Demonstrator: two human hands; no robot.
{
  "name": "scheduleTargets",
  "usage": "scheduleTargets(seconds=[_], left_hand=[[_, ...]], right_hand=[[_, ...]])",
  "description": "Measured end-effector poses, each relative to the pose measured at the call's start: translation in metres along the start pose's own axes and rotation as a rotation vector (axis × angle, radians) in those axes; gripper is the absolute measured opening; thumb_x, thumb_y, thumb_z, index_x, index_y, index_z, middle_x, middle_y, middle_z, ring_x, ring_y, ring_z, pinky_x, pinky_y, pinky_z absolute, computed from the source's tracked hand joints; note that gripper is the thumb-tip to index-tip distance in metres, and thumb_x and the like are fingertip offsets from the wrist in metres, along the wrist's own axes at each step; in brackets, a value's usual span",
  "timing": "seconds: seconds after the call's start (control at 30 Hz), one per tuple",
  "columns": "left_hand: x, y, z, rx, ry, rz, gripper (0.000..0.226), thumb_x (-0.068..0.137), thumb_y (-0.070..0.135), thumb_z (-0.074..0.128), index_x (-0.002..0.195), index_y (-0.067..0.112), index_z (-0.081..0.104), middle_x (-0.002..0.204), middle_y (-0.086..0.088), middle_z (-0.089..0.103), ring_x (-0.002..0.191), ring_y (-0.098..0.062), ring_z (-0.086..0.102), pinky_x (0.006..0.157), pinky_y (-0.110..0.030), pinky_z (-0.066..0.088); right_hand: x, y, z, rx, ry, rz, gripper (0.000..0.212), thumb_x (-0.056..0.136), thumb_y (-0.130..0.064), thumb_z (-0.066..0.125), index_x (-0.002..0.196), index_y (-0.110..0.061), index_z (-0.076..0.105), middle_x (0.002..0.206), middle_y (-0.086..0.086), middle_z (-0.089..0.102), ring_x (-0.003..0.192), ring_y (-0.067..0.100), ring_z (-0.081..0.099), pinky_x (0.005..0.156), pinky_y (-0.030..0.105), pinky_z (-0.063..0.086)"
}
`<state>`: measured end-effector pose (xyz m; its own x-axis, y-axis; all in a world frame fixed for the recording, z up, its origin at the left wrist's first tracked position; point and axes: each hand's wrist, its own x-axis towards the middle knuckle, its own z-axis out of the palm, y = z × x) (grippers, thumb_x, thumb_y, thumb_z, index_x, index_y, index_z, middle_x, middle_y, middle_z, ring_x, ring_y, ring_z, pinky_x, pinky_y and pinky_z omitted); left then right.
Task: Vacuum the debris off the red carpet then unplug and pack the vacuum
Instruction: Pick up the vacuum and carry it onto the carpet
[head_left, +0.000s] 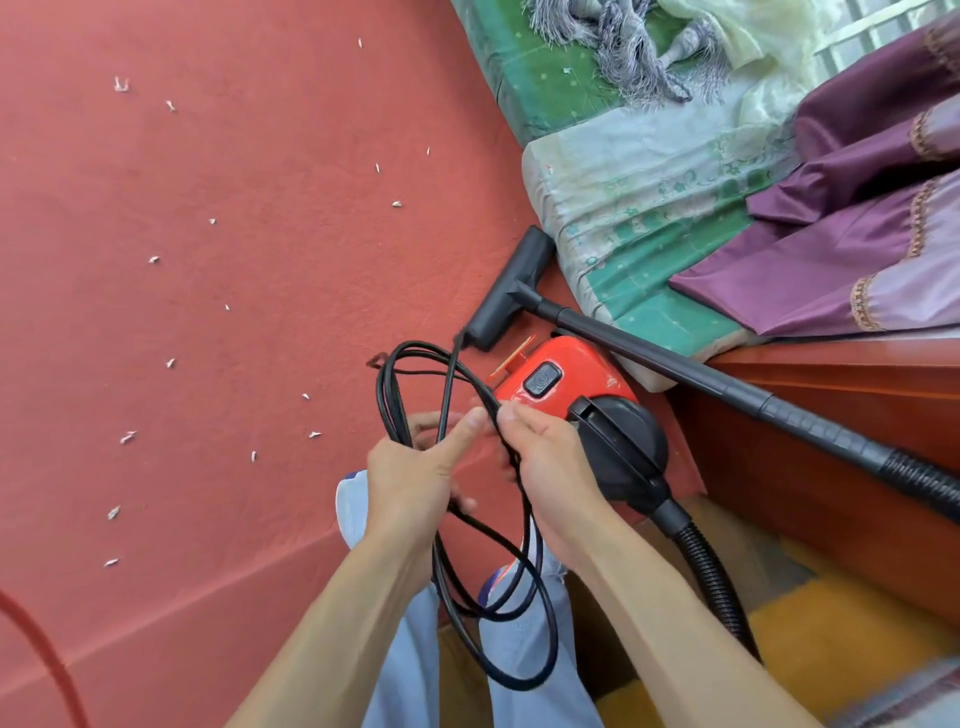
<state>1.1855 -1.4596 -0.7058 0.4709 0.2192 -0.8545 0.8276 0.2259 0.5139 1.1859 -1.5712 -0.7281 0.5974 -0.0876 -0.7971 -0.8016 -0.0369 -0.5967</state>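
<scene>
The person's left grip (410, 467) is curled round several strands of a black power cord (475, 387), its thumb stretched toward the right grip (550, 457), which pinches one strand near the top of the loops. The cord hangs in loose coils from both, down over the knees. Just beyond the right grip sits the red vacuum (561, 374) on the red carpet (260, 156), with its black nozzle (511, 291) beside a mattress (623, 208). White debris (127, 437) lies scattered across the carpet, so vacuuming seems not begun; the coil is probably being undone. The next move calls for freeing the plug end, which is not visible here, and reaching a socket.
</scene>
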Motion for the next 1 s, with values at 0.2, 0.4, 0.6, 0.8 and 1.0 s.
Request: scheduleTargets(seconds=[0.2,0.4,0.6,0.8,1.0], left_hand=[[0.007,0.009,0.024,-0.039,-0.135,-0.166,0.024,0.077,0.036,0.083,0.076,0.014,0.074,0.06,0.0,0.061,0.053,-0.013,0.053,0.047,-0.022,0.045],[0.0,0.003,0.057,-0.209,-0.047,-0.307,0.014,0.082,0.023,0.078,0.071,0.013,0.077,0.067,0.0,0.073,0.053,-0.01,0.066,0.049,-0.017,0.052],[-0.006,-0.013,0.086,-0.205,-0.009,-0.301,0.027,0.08,0.035,0.082,0.084,0.009,0.076,0.074,-0.007,0.073,0.067,-0.021,0.07,0.066,-0.031,0.059],[-0.008,-0.02,0.103,-0.165,-0.049,-0.31,0.016,0.089,0.011,0.069,0.077,0.001,0.071,0.057,-0.015,0.068,0.056,-0.026,0.063,0.063,-0.035,0.058],[-0.006,-0.056,0.13,-0.06,0.057,-0.311,0.031,0.087,-0.007,0.047,0.088,0.006,0.074,0.037,-0.003,0.051,0.053,-0.025,0.057,0.086,-0.043,0.057]], right_hand=[[-0.014,-0.005,0.0,0.103,-0.028,-0.021,0.026,0.101,-0.022,0.052,0.097,-0.012,0.075,0.104,0.021,0.067,0.081,0.02,0.065,0.074,0.037,0.056],[-0.024,-0.013,-0.026,-0.245,-0.09,-0.148,0.02,0.098,-0.017,0.054,0.102,-0.02,0.074,0.106,-0.006,0.072,0.102,0.011,0.067,0.095,0.041,0.052],[-0.005,-0.032,-0.091,-0.507,-0.204,-0.18,0.022,0.095,-0.021,0.058,0.106,-0.018,0.076,0.095,-0.002,0.077,0.096,0.005,0.068,0.095,0.034,0.05],[0.023,-0.05,-0.178,-0.922,0.317,-0.263,0.023,0.093,-0.015,0.053,0.097,-0.021,0.075,0.097,-0.002,0.076,0.101,0.024,0.067,0.096,0.038,0.048],[0.053,-0.05,-0.212,-1.319,0.241,-0.031,0.039,0.09,-0.024,0.057,0.128,-0.017,0.062,0.131,0.014,0.058,0.121,0.038,0.051,0.099,0.045,0.045]])
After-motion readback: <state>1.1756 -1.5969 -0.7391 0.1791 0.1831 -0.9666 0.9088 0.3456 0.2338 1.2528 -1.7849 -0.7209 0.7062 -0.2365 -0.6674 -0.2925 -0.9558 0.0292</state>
